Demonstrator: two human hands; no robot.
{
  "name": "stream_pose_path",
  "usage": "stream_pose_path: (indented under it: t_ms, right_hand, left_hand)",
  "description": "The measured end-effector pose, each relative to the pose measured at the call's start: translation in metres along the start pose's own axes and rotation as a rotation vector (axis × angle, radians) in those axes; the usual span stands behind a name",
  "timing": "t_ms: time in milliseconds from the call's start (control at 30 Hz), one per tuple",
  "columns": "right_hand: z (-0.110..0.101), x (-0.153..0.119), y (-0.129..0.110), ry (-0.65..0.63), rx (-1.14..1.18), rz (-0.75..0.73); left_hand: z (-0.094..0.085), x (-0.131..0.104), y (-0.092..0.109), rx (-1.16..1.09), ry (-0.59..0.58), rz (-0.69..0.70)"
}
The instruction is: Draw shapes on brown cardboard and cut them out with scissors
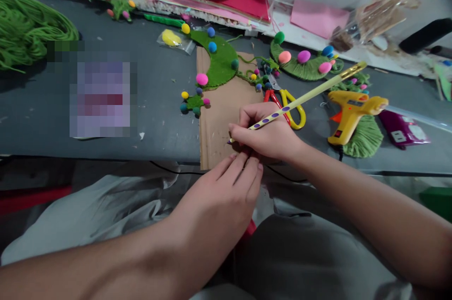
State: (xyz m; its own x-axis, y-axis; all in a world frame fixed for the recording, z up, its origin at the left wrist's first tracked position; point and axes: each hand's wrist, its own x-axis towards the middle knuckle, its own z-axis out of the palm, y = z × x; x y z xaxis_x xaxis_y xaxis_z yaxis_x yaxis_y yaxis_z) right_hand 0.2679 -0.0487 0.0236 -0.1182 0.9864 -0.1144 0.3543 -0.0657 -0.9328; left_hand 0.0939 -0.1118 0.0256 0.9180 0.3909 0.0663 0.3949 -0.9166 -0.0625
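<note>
My right hand (264, 130) grips a pale yellow pencil (300, 100) with purple dots, its tip down at the brown cardboard (215, 140). Fingers outstretched, my left hand (233, 184) rests on the cardboard's near edge, just below the right hand. On the far part of the cardboard lies a green crescent (224, 62) trimmed with coloured pom-poms. A small green star (194, 102) with pom-poms overlaps the left edge. Scissors (294, 109) with red and yellow handles lie beyond my right hand, partly covered by it and the pencil.
Green yarn (31, 24) is heaped at the far left. To the right are a yellow glue gun (348, 114), a yarn-wrapped green piece (365, 137) and a purple packet (402, 128). Another decorated crescent (300, 69) lies behind. A blurred-out patch (102, 97) covers something on the left.
</note>
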Motion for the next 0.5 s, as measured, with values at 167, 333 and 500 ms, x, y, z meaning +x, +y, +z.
stream_pose_path:
  t_ms: [167,333,500]
  right_hand:
    - [-0.0011,0.0018,0.0,0.028,-0.053,-0.035]
    - [-0.0041,0.0019,-0.0001,0.043,-0.001,-0.028]
    - [-0.0026,-0.0032,-0.0011,0.055,0.033,0.017]
  left_hand:
    - [-0.0014,-0.0003,-0.0004,0.01,0.006,-0.007]
    - [-0.0009,-0.002,-0.0007,0.01,0.017,-0.016]
    - [-0.0026,0.0011,-0.0009,0.008,0.012,-0.02]
